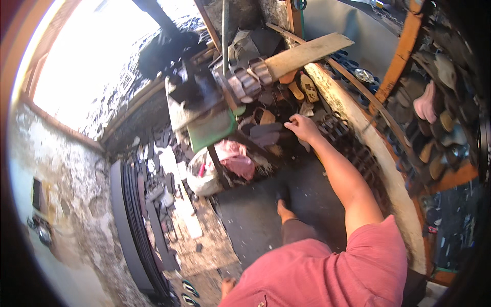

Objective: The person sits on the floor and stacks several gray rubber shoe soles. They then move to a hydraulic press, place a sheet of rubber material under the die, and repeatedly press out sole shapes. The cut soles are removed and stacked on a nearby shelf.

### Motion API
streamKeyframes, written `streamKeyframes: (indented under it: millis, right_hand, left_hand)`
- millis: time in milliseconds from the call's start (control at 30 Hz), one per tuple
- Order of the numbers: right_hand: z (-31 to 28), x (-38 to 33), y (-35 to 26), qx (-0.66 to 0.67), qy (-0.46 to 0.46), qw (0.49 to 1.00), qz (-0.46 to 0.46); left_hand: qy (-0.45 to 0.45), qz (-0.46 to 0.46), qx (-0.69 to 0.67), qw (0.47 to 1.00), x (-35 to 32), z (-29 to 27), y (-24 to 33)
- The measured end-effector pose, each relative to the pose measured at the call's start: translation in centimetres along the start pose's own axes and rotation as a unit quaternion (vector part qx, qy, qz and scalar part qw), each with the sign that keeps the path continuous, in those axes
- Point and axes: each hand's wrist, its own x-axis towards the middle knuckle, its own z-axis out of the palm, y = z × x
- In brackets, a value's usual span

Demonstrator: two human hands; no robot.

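One hand in view, the right hand, arm stretched forward, fingers curled down onto a dark flat sandal piece at the edge of a heap of brown and black sandals; whether it actually grips it I cannot tell, and the left hand is out of frame. Just right runs a pale curved concrete ledge, a bare wooden plank lies tilted above, and a pink crumpled plastic bag sits left of the hand beside open grey floor below.
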Motion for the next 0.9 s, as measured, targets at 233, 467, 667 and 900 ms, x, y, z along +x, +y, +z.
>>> streamKeyframes:
  millis: [233, 467, 667, 900]
  right_hand:
    - [8.3, 26.8, 0.0, -0.099, 0.087, 0.989, -0.069]
    - [13.9, 33.5, 0.2, -0.239, 0.146, 0.959, 0.039]
    - [13.9, 22.9, -0.4, -0.262, 0.193, 0.945, 0.007]
    - [10.9, -4.6, 8.2, -0.133, 0.357, 0.864, 0.33]
  left_hand:
    - [0.014, 0.025, 0.04, 0.999, 7.5, -5.1, 9.3]
    - [-0.078, 0.049, 0.117, 0.989, 16.4, -13.9, 18.9]
    - [-0.115, 0.075, 0.208, 0.968, 28.5, -17.6, 30.5]
    - [-0.191, 0.179, 0.334, 0.905, 35.4, -18.1, 44.1]
